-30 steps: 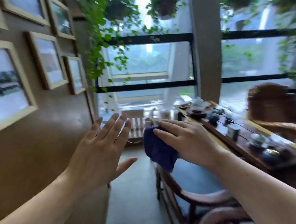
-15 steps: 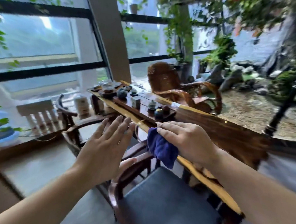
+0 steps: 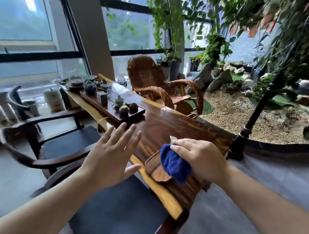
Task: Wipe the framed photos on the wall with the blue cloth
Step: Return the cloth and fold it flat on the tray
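My right hand (image 3: 200,157) is closed around the bunched blue cloth (image 3: 175,164), which hangs just above the near end of a long wooden tea table (image 3: 169,128). A small oval wooden tray (image 3: 156,170) lies under the cloth. My left hand (image 3: 112,154) is held flat with its fingers spread, palm forward, empty, over the table's near edge. No framed photos or wall are in view.
A tea tray (image 3: 113,105) with cups and pots sits further along the table. Dark wooden armchairs (image 3: 55,142) stand at the left, one seat right below my arms. A wicker rocking chair (image 3: 157,83), a black lamp post (image 3: 254,116) and a gravel rock garden (image 3: 240,110) are beyond.
The view has swung right, away from the wall of framed photos, to the tea table. Both hands kept their poses, and the cloth now hangs over the table's near end.
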Tool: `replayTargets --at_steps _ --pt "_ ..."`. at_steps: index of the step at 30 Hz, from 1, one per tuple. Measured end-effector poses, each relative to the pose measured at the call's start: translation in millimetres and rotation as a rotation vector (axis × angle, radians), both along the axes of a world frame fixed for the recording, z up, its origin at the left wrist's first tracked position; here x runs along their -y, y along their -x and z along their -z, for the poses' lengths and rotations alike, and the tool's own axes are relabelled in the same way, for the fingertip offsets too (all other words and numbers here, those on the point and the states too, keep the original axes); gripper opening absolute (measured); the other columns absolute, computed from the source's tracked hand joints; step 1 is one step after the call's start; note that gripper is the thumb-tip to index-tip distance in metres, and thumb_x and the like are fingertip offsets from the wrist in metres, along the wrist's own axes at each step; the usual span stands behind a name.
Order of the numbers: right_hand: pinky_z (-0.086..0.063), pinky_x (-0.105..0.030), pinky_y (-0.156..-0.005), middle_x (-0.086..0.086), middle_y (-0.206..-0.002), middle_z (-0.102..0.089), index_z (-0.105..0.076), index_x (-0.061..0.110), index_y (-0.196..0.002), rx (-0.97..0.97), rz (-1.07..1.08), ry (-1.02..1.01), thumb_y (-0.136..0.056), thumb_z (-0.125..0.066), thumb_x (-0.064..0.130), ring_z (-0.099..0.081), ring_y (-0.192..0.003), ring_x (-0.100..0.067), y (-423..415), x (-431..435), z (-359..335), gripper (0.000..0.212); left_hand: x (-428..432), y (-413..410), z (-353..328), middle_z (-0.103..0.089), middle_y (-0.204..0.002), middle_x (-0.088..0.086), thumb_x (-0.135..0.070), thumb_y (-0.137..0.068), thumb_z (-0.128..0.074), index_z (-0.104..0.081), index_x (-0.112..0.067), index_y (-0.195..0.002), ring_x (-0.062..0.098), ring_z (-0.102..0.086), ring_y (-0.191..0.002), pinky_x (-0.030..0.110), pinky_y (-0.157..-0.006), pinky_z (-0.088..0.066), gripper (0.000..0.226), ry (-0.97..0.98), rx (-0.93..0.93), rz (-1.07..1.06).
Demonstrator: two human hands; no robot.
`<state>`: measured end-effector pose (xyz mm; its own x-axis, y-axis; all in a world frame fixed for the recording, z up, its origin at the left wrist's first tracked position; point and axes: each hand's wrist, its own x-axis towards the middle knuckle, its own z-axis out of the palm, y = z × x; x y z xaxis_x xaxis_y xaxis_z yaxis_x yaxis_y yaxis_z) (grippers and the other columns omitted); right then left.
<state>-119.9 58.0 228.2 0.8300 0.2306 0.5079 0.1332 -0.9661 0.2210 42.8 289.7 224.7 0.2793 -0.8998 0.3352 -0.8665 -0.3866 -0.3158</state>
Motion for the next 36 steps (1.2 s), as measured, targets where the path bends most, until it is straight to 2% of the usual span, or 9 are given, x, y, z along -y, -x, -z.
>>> replayTargets --at_steps 3,7,11,14,18,23,28,31,36 --pt "-0.061 -0.033 -0.078 -0.012 -0.115 -0.071 -0.071 0.006 -0.108 -0.074 -0.004 -0.014 -0.077 -0.072 0.003 -0.07 -0.102 -0.024 6.3 43.8 17.0 0.031 33.3 10.7 16.2 -0.041 -0.15 0.021 -0.066 -0.087 -0.04 -0.04 -0.006 -0.144 0.04 -0.036 -0.139 0.058 -0.107 -0.038 0.083 -0.013 -0.041 -0.025" --pt "-0.061 -0.031 -0.074 -0.01 -0.114 -0.072 -0.071 0.007 -0.106 -0.146 -0.007 -0.03 -0.082 -0.057 0.01 -0.071 -0.099 -0.023 -7.4 79.5 43.4 0.028 61.6 5.4 41.0 -0.042 -0.149 0.02 -0.066 -0.087 -0.04 -0.041 -0.006 -0.143 0.039 -0.037 -0.138 0.058 -0.106 -0.04 0.083 -0.029 -0.079 -0.045" --pt "-0.061 -0.036 -0.075 -0.011 -0.115 -0.072 -0.07 0.007 -0.109 -0.249 -0.007 -0.066 -0.079 -0.07 0.005 -0.07 -0.101 -0.025 -29.2 101.0 73.4 0.031 78.1 -13.0 66.3 -0.041 -0.15 0.018 -0.067 -0.087 -0.041 -0.04 -0.007 -0.144 0.036 -0.035 -0.14 0.057 -0.108 -0.038 0.084 -0.053 -0.101 -0.072" --pt "-0.061 -0.035 -0.073 -0.008 -0.112 -0.073 -0.07 0.008 -0.107 -0.3 0.009 -0.117 -0.073 -0.076 0.004 -0.07 -0.099 -0.024 -46.7 110.3 87.1 0.035 89.6 -26.1 81.6 -0.045 -0.148 0.018 -0.068 -0.085 -0.038 -0.045 -0.005 -0.141 0.035 -0.04 -0.138 0.056 -0.106 -0.04 0.084 -0.043 -0.149 -0.083" --pt "-0.06 -0.036 -0.069 -0.006 -0.104 -0.073 -0.069 0.01 -0.106 -0.36 0.049 -0.233 -0.072 -0.071 0.006 -0.071 -0.093 -0.027 -73.0 118.3 102.5 0.034 115.3 -24.9 104.0 -0.053 -0.141 0.016 -0.076 -0.078 -0.042 -0.051 -0.005 -0.136 0.033 -0.048 -0.132 0.054 -0.102 -0.045 0.092 -0.012 -0.202 -0.04" --pt "-0.058 -0.037 -0.073 -0.003 -0.1 -0.073 -0.067 0.012 -0.104 -0.426 -0.043 -0.366 -0.072 -0.067 0.007 -0.07 -0.089 -0.024 -106.6 128.0 122.8 0.033 155.0 -23.0 132.2 -0.063 -0.132 0.011 -0.08 -0.061 -0.06 -0.059 -0.007 -0.13 0.028 -0.059 -0.122 0.046 -0.097 -0.051 0.1 -0.003 -0.286 -0.067" --pt "-0.058 -0.037 -0.07 -0.005 -0.094 -0.074 -0.066 0.009 -0.101 -0.458 -0.246 -0.419 -0.073 -0.068 0.01 -0.069 -0.085 -0.024 -145.9 161.3 150.9 0.028 197.3 -38.0 168.3 -0.071 -0.117 0.007 -0.049 -0.071 -0.066 -0.064 -0.007 -0.122 0.023 -0.068 -0.106 0.036 -0.091 -0.055 0.066 0.137 -0.407 -0.047" --pt "-0.057 -0.036 -0.07 -0.004 -0.092 -0.074 -0.067 0.009 -0.1 -0.488 -0.346 -0.461 -0.068 -0.072 0.005 -0.068 -0.082 -0.023 -170.0 192.6 167.2 0.033 222.0 -47.8 186.0 -0.073 -0.11 0.007 -0.027 -0.074 -0.07 -0.067 -0.004 -0.115 0.021 -0.07 -0.096 0.028 -0.078 -0.058 0.047 0.204 -0.468 -0.079" --pt "-0.055 -0.039 -0.079 -0.009 -0.103 -0.071 -0.064 0.005 -0.107 -0.615 -0.56 -0.406 -0.065 -0.072 0.005 -0.066 -0.093 -0.028 -209.5 244.5 190.3 0.042 251.5 -63.2 209.2 -0.072 -0.113 0.011 -0.007 -0.077 -0.073 -0.068 -0.001 -0.114 0.023 -0.069 -0.103 0.03 -0.079 -0.058 0.037 0.24 -0.475 -0.127"
